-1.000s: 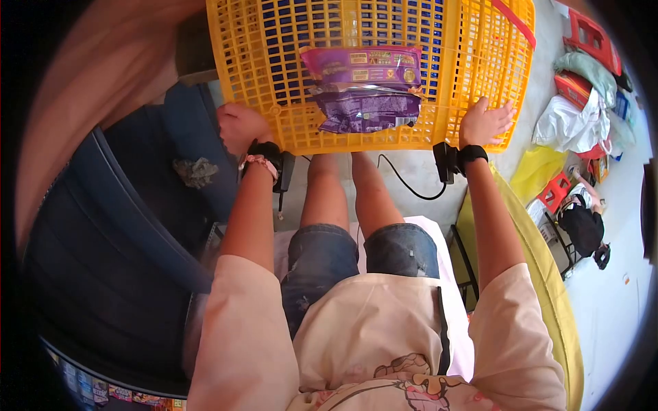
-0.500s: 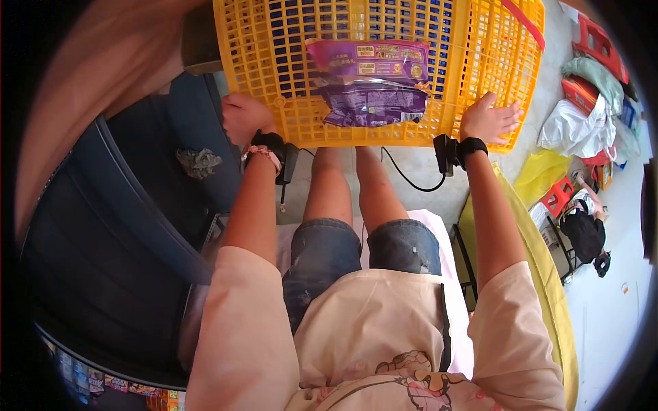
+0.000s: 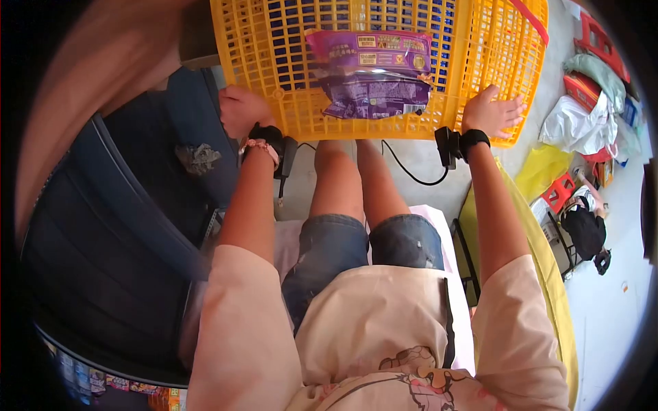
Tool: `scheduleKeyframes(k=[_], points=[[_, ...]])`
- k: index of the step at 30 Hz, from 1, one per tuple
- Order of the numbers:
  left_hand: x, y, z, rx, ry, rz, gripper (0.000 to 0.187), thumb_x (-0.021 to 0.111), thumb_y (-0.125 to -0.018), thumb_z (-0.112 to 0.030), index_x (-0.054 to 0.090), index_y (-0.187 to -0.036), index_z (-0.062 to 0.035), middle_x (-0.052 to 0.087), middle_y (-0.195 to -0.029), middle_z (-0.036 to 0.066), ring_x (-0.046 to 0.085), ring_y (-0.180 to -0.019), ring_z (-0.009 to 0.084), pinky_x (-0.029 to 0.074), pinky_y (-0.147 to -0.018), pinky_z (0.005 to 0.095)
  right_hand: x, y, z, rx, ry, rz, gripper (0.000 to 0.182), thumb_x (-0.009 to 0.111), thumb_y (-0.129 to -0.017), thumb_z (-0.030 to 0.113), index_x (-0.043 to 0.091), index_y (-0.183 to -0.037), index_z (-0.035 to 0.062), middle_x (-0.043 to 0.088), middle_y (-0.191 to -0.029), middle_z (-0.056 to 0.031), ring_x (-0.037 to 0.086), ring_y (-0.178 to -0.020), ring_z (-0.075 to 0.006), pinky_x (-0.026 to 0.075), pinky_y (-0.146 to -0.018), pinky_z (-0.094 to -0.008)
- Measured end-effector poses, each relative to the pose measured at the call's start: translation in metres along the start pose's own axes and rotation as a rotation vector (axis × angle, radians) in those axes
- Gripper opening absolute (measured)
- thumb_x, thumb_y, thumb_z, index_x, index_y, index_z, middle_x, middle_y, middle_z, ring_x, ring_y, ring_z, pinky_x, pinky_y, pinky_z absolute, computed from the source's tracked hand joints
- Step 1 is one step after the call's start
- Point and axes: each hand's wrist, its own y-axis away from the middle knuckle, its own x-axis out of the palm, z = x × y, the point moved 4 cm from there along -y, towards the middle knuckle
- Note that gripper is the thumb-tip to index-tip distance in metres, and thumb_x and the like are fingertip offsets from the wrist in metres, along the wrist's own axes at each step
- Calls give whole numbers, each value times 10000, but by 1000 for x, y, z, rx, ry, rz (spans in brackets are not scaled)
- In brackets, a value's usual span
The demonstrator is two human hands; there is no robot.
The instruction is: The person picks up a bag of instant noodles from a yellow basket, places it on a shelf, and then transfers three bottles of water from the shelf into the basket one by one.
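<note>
A yellow plastic basket (image 3: pixel 301 109) is at the top, with two purple packages (image 3: pixel 370 55) lying one below the other on its lattice. My left hand (image 3: pixel 243 111) is closed at the basket's lower left edge; its fingers are curled and what they grip is partly hidden. My right hand (image 3: pixel 492 113) rests against the lower right side of the basket, its fingers spread. Both wrists wear black straps with small devices, and a black cable hangs near the right one.
Dark blue bins (image 3: pixel 123 226) stand at the left, one with a crumpled grey bag (image 3: pixel 197 159). At the right are white bags (image 3: pixel 576 127), red stools (image 3: pixel 558 192), a yellow cloth (image 3: pixel 528 253) and a seated person in black (image 3: pixel 582 229).
The basket, the packages and both hands have shifted slightly upward in view. My knees have moved a little. Both hands keep their poses.
</note>
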Motion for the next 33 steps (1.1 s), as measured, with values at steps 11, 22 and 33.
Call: scheduleKeyframes(k=[11,22,33], points=[[-3,6,-5,-77,-49,156,419,271,-898,-331,622,-883,-104,660,-842,192,618,-785,436,492,-674,542,0,-2,-3,-37,1,-51,648,433,-849,436,296,-1389,104,273,-1471,-148,222,-1361,-361,167,-1024,-635],[-13,11,-7,-45,58,209,472,276,-885,-346,649,-851,-60,659,-859,211,622,-791,440,492,-679,525,0,-3,-6,-54,-30,-58,648,406,-839,437,330,-1377,83,281,-1464,-168,237,-1353,-370,163,-1028,-631],[-16,13,-10,-46,31,249,425,254,-897,-329,589,-867,-68,657,-834,198,615,-781,436,480,-660,544,0,-7,-6,-44,-70,-65,662,409,-832,442,324,-1379,81,273,-1471,-164,229,-1359,-366,148,-1037,-624]])
